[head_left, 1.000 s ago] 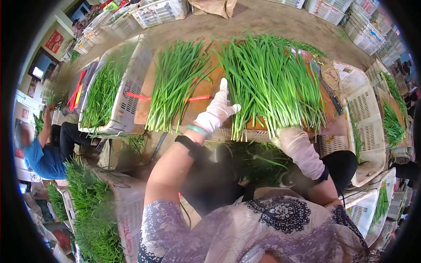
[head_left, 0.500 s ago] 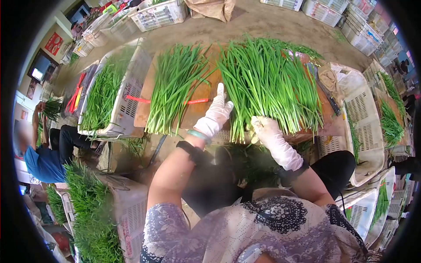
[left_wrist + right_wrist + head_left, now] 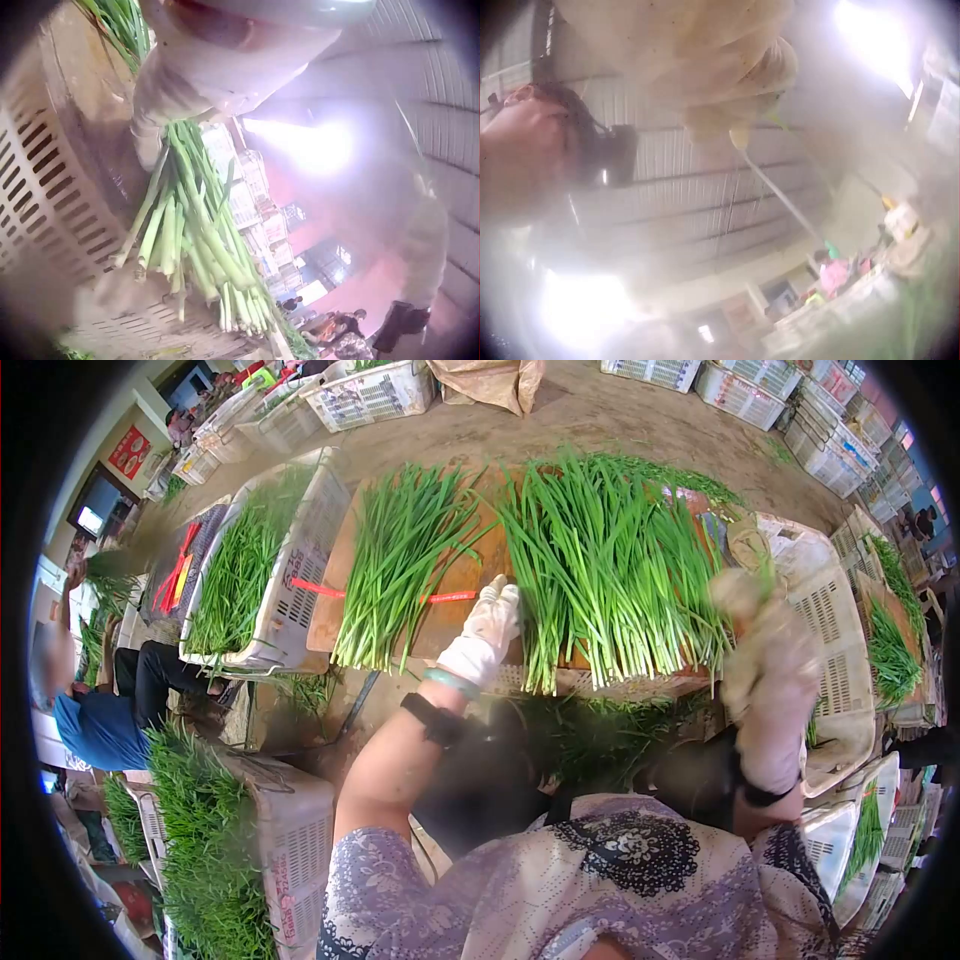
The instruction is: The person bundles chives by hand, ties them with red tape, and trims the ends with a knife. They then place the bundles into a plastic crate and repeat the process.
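Garlic chives point(image 3: 610, 570) lie in a wide pile on a wooden board point(image 3: 500, 550), pale root ends toward the person. A smaller row of chives point(image 3: 400, 560) lies to the left, over a red strap point(image 3: 450, 597). My gloved left hand point(image 3: 489, 625) rests against the left edge of the big pile; in the left wrist view cut stem ends point(image 3: 199, 247) stick out below that glove. My gloved right hand point(image 3: 765, 650), blurred by motion, is raised off the pile's right side. Thin green blades point(image 3: 780, 120) show at its curled fingers in the right wrist view.
A knife point(image 3: 718, 530) lies at the board's right end beside a brown cloth point(image 3: 745, 545). White crates point(image 3: 300, 570) of chives flank the board, with another crate point(image 3: 300, 860) at the lower left. Another person point(image 3: 95, 720) sits at the left.
My right hand has moved left along the root ends, then swept off to the right, lifting away from the pile. My left hand has drawn slightly back, its forefinger less extended.
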The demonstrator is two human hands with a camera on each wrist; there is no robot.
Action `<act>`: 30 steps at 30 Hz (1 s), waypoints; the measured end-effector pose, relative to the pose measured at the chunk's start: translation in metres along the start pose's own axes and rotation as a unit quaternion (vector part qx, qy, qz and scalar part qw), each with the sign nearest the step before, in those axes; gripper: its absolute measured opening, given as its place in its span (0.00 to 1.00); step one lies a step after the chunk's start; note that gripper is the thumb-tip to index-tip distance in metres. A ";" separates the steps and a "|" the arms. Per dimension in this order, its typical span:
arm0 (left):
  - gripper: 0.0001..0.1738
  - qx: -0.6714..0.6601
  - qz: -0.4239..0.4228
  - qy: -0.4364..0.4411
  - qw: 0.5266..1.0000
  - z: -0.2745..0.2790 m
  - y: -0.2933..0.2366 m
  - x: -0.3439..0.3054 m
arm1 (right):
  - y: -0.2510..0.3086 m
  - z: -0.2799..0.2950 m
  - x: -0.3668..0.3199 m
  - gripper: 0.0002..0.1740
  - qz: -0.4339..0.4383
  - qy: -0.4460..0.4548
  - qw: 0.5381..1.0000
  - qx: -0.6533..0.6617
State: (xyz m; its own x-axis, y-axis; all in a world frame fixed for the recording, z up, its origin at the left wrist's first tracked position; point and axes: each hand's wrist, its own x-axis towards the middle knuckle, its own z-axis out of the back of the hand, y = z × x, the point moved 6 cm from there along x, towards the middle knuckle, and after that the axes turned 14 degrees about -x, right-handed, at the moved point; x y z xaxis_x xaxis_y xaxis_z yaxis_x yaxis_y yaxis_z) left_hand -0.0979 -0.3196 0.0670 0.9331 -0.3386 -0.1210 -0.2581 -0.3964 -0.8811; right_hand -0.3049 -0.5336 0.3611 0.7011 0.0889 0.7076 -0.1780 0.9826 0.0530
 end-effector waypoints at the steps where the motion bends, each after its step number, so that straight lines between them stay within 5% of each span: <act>1: 0.25 -0.014 0.018 -0.007 1.000 -0.002 -0.005 -0.003 | -0.013 0.010 0.015 0.09 0.039 -0.098 0.982 -0.156; 3: 0.25 -0.080 0.160 -0.121 0.976 -0.019 -0.029 -0.025 | -0.065 0.002 0.049 0.11 -0.115 -0.029 0.990 0.070; 4: 0.28 -0.088 0.178 -0.105 0.974 -0.020 -0.030 -0.026 | -0.095 -0.013 0.064 0.12 -0.254 0.011 0.937 0.241; 5: 0.28 -0.068 0.163 -0.101 0.979 -0.020 -0.031 -0.027 | -0.120 -0.028 0.083 0.13 -0.309 0.041 0.910 0.275; 8: 0.31 0.000 0.136 -0.080 0.987 -0.038 -0.042 -0.039 | -0.200 -0.079 0.127 0.17 -0.301 0.122 0.944 0.055; 9: 0.31 -0.002 0.138 -0.087 0.987 -0.038 -0.038 -0.041 | -0.214 -0.099 0.116 0.16 -0.212 0.121 0.955 -0.170; 10: 0.32 -0.004 0.136 -0.093 0.986 -0.036 -0.035 -0.040 | -0.225 -0.118 0.103 0.17 -0.140 0.089 0.901 -0.400; 11: 0.33 -0.007 0.134 -0.099 0.986 -0.035 -0.035 -0.037 | -0.186 -0.124 0.092 0.21 -0.179 0.264 0.907 -0.276; 12: 0.33 -0.030 0.124 -0.098 0.987 -0.036 -0.033 -0.036 | -0.124 -0.125 0.076 0.24 -0.212 0.341 0.897 -0.187; 15: 0.33 -0.006 0.135 -0.094 0.986 -0.039 -0.029 -0.032 | 0.010 -0.167 0.006 0.34 -0.125 0.442 0.885 0.082; 17: 0.35 0.023 0.144 -0.083 0.986 -0.039 -0.026 -0.028 | 0.036 -0.226 -0.041 0.29 -0.082 0.416 0.905 0.037; 19: 0.36 0.038 0.160 -0.083 0.983 -0.039 -0.029 -0.028 | 0.028 -0.233 -0.053 0.27 -0.165 0.377 0.906 0.101; 21: 0.48 0.166 0.128 -0.057 0.976 -0.049 -0.030 -0.017 | 0.021 -0.233 -0.061 0.21 -0.211 0.341 0.906 0.134; 23: 0.55 0.397 -0.008 -0.022 0.918 -0.068 -0.040 -0.005 | 0.022 -0.234 -0.065 0.18 -0.211 0.295 0.917 0.164; 24: 0.58 0.406 0.029 -0.025 0.913 -0.074 -0.037 0.002 | 0.026 -0.230 -0.075 0.13 -0.215 0.227 0.883 0.351; 25: 0.61 0.423 0.072 -0.030 0.903 -0.074 -0.037 0.005 | 0.039 -0.229 -0.069 0.11 -0.049 0.258 0.961 0.083; 26: 0.61 0.424 0.068 -0.019 0.903 -0.073 -0.034 0.007 | 0.046 -0.216 -0.068 0.10 -0.032 0.250 0.958 0.136; 29: 0.61 0.422 0.043 0.000 0.906 -0.069 -0.035 0.002 | 0.081 -0.161 -0.067 0.07 0.057 0.267 0.912 0.307; 30: 0.61 0.416 0.033 -0.007 0.909 -0.068 -0.036 -0.001 | 0.091 -0.151 -0.075 0.08 -0.003 0.420 0.785 0.456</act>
State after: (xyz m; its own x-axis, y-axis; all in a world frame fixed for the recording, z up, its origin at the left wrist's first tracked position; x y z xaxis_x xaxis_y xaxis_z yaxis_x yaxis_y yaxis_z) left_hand -0.1065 -0.3629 0.1297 0.9268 -0.3259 -0.1866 -0.0400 0.4083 -0.9120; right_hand -0.2692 -0.4264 0.2063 0.8438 0.5366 0.0120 -0.3245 0.4922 0.8077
